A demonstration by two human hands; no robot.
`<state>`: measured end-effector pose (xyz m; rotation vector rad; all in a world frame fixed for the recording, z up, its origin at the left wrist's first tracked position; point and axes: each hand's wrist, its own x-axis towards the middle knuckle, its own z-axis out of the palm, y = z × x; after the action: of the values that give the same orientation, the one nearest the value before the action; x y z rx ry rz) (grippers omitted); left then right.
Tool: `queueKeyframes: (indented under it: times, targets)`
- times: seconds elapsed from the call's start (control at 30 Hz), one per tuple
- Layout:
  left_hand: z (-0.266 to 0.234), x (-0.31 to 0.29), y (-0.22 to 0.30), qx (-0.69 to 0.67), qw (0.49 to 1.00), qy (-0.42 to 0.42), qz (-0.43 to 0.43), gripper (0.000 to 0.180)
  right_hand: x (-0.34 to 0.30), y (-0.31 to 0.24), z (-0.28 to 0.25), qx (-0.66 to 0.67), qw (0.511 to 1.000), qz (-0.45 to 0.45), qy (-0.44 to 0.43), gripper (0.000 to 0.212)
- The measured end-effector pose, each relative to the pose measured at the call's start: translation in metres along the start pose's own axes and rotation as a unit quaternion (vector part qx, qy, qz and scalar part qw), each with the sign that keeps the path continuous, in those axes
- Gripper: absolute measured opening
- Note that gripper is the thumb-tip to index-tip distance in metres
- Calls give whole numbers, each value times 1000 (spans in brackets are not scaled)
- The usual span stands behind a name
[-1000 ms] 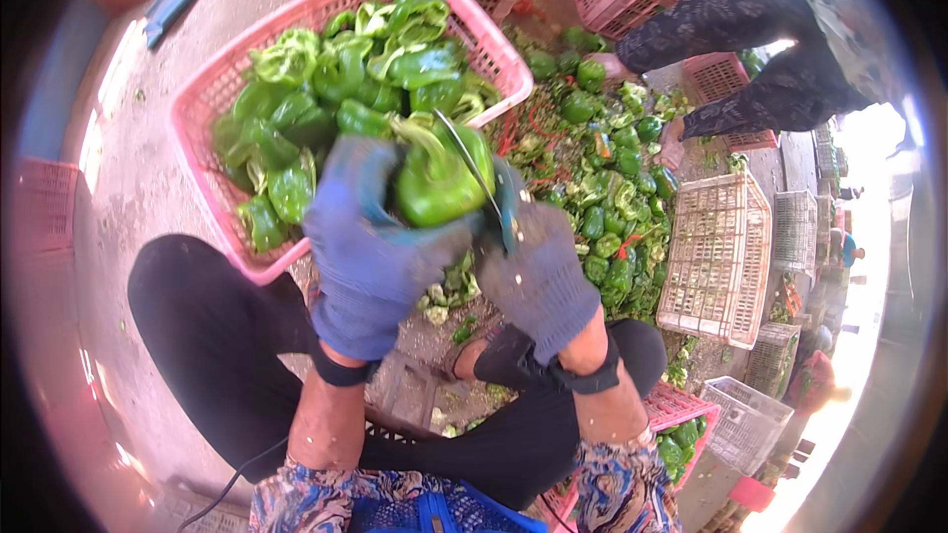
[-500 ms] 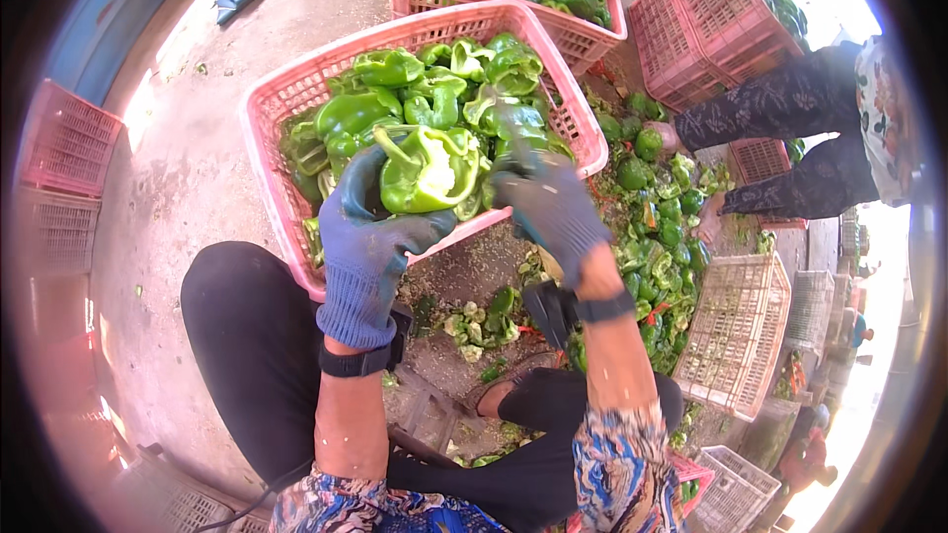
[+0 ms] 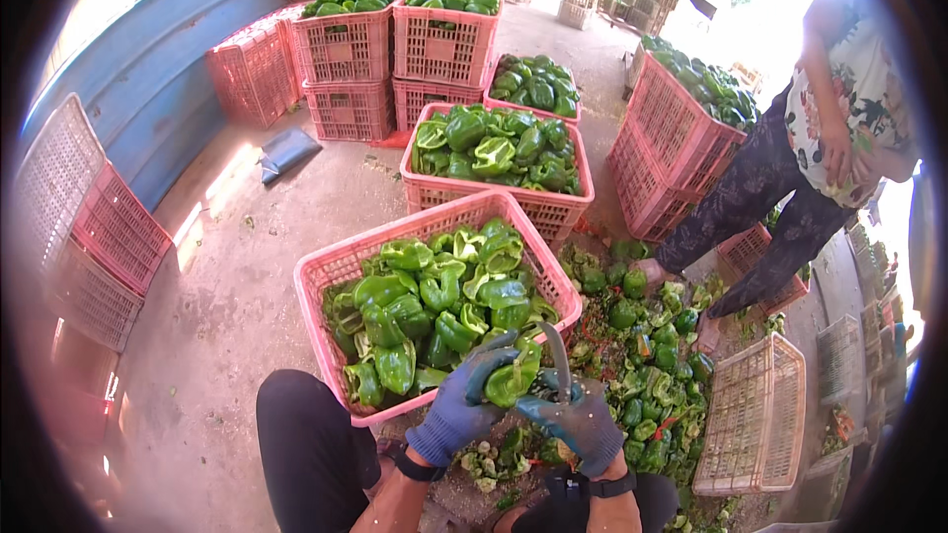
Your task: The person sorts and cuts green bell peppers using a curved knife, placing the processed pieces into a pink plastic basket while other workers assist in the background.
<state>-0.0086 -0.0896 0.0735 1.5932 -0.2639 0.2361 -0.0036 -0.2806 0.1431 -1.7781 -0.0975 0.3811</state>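
Observation:
Blue-gloved, my left hand (image 3: 456, 407) is closed around a green bell pepper (image 3: 513, 382) just off the crate's near right rim. My right hand (image 3: 583, 424), in a matching glove, grips a knife with a curved blade (image 3: 559, 360) that points up beside the pepper. The knife's handle is hidden in the fist, and the right fingers touch or nearly touch the pepper. In front of me a pink plastic crate (image 3: 314, 271) holds many green peppers (image 3: 387, 319), some cut open with pale insides showing.
Another full pink crate (image 3: 502, 192) stands behind, with stacked crates (image 3: 346, 54) farther back. Loose peppers and scraps (image 3: 647, 375) cover the floor at right. A person (image 3: 780, 158) stands there beside a tipped pale crate (image 3: 752, 415). A dark blue flat object (image 3: 286, 155) lies at left.
The view has tilted up. My hands have gone from over the crate to its near right edge. The blurred right hand now shows its knife; whether the left holds the same pepper I cannot tell.

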Motion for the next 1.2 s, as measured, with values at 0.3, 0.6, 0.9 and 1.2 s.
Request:
queueKeyframes:
  times: [0.3,0.6,0.9,1.2]
  targets:
    - [23,-13,-32,133,987,-54,73,82,-16,28,0,35,992,76,97,60]
    - [36,-12,-22,164,981,1,101,78,-17,53,5,286,953,72,70,40]
    - [32,-11,-36,-61,990,-114,-53,59,-11,104,-8,327,933,143,32,34]
    - [36,-18,-37,-268,938,70,-210,14,-17,98,12,249,961,122,1,33]
